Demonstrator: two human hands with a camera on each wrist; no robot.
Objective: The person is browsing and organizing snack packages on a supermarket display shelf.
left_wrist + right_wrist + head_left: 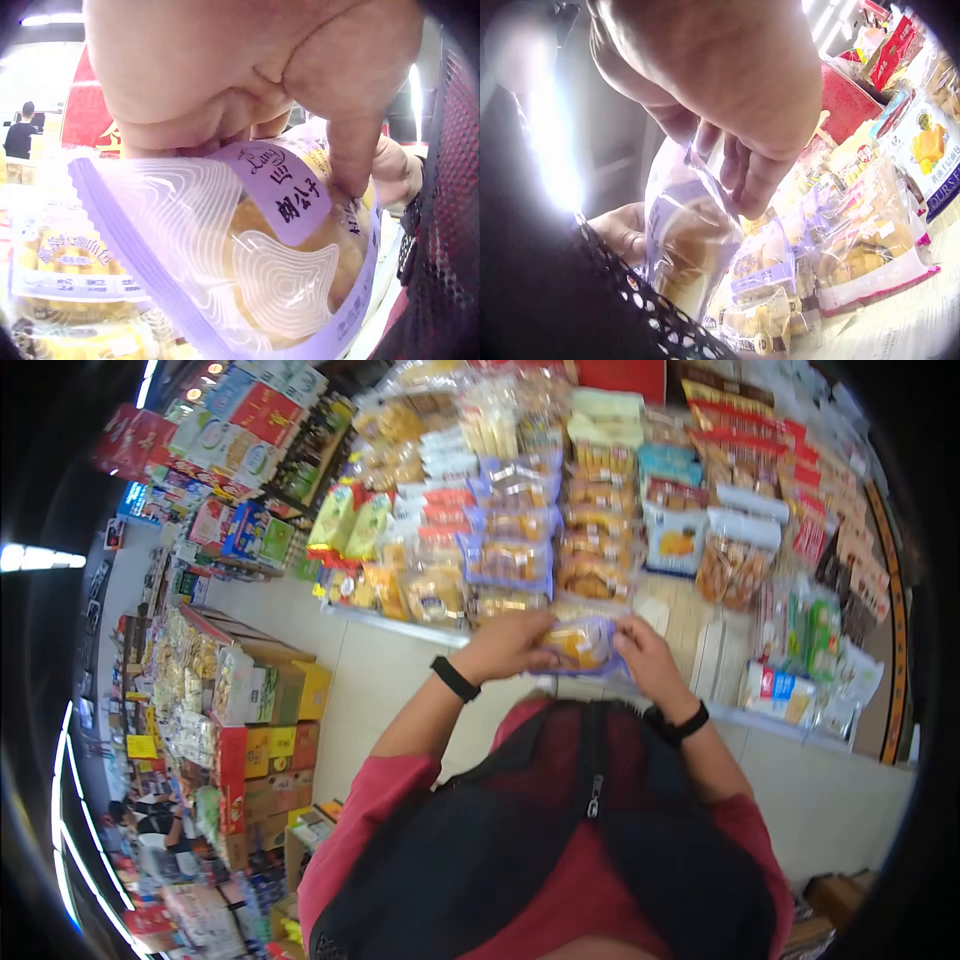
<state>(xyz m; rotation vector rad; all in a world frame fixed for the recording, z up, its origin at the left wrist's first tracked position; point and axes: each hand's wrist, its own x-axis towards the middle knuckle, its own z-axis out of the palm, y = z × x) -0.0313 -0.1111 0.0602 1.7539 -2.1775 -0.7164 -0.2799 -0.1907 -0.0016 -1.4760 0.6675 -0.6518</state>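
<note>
Both hands hold a clear plastic packet of bread (pixel 582 646) with purple edging, just in front of my body at the display's near edge. My left hand (pixel 508 644) grips its left end; in the left wrist view the thumb presses the purple label, and a golden-brown bun shows through the wrapper (pixel 289 281). At the other end, my right hand (pixel 650 658) pinches the wrapper, its fingers gathered at the packet's crimped top corner (pixel 694 154). Matching purple-edged packets (pixel 508 558) lie in a row just beyond the hands.
A display table's front edge (pixel 400 626) runs close before me, stacked with bagged breads and snacks. Brown bread packs (pixel 597 575) and a white-topped bag (pixel 738 560) lie beyond my right hand. Cartons (pixel 270 760) stand to the left; a person (pixel 160 830) is farther off.
</note>
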